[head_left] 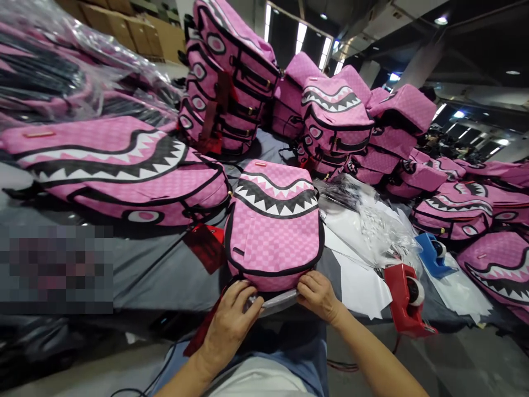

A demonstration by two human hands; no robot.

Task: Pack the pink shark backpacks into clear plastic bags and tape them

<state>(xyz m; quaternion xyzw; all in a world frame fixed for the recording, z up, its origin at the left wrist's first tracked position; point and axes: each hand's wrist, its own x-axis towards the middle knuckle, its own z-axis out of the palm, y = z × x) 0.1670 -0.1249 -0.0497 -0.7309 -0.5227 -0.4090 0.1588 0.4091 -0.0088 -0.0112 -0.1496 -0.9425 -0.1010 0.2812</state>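
A small pink checkered backpack (276,242) with a black-and-white shark-mouth print lies face up at the table's front edge. Along its near end runs a folded edge of clear plastic (281,301). My left hand (233,314) pinches the plastic at its left end, fingers curled. At the other end my right hand (318,295) grips it too, close against the backpack's bottom corner. A dark red tag (204,251) sticks out from the backpack's left side. What lies under the backpack is hidden.
To the left lies a larger pink backpack (124,165). Stacked backpacks (231,82) rise behind. On the right are clear plastic bags (372,220), white paper sheets (359,281), a red tape dispenser (407,300) and a blue tape dispenser (433,256).
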